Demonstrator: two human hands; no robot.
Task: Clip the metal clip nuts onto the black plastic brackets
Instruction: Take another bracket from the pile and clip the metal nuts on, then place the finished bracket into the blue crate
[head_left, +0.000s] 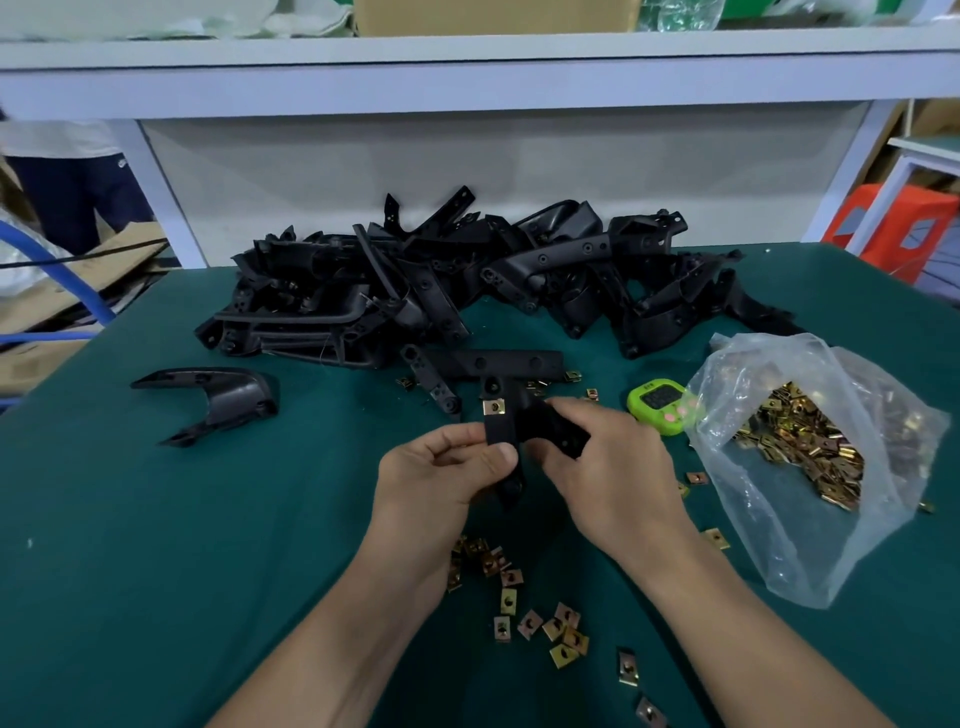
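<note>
Both hands hold one black plastic bracket (511, 415) above the green table. My left hand (441, 467) pinches its lower left arm between thumb and fingers. My right hand (597, 457) grips its right arm. A brass-coloured clip nut (494, 406) sits clipped on the bracket's left edge, just above my left fingers. Several loose clip nuts (530, 608) lie scattered on the table below my wrists. A clear plastic bag (810, 467) at the right holds many more clip nuts.
A large pile of black brackets (467, 291) fills the back of the green table (208, 545). One curved black bracket (213, 400) lies alone at the left. A green timer (660, 405) stands beside the bag. A grey shelf (467, 78) runs overhead.
</note>
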